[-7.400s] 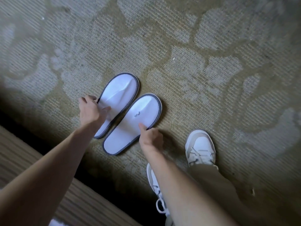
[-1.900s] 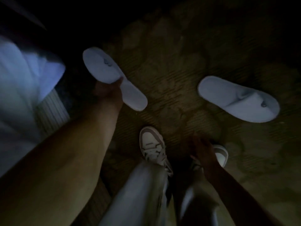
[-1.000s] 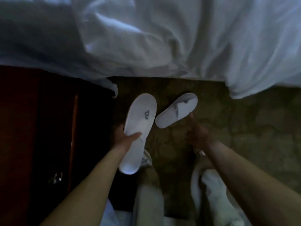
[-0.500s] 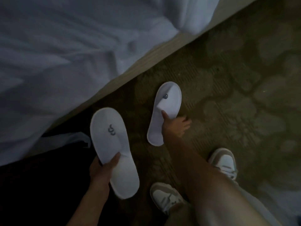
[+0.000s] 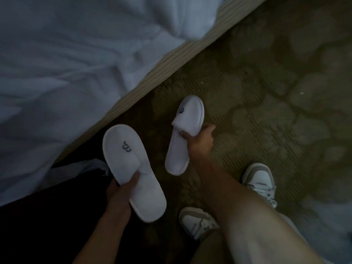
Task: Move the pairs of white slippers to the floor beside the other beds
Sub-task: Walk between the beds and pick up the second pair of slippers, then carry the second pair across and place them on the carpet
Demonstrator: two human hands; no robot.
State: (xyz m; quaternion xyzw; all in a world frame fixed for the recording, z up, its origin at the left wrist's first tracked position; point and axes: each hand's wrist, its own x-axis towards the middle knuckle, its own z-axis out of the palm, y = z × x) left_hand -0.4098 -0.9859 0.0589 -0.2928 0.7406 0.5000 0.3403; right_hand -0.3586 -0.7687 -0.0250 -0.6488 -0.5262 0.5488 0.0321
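I hold two white slippers above the patterned carpet (image 5: 266, 77) beside a bed. My left hand (image 5: 119, 195) grips the larger-looking slipper (image 5: 131, 168), thumb across its strap edge; a dark logo shows on its toe. My right hand (image 5: 200, 141) grips the second slipper (image 5: 185, 134) at its middle, thumb tucked under the strap. This one is tilted onto its side, toe pointing away from me. Both toes point toward the bed's wooden base (image 5: 171, 60).
The bed's rumpled white sheets (image 5: 76, 54) fill the upper left. My two grey-and-white sneakers (image 5: 259, 180) stand on the carpet near the bottom. A very dark area lies at the lower left, with a pale crumpled item (image 5: 80, 168) at its edge.
My right hand has closed further around its slipper and rolled it onto its side. My left hand keeps the same hold. The view has shifted slightly closer.
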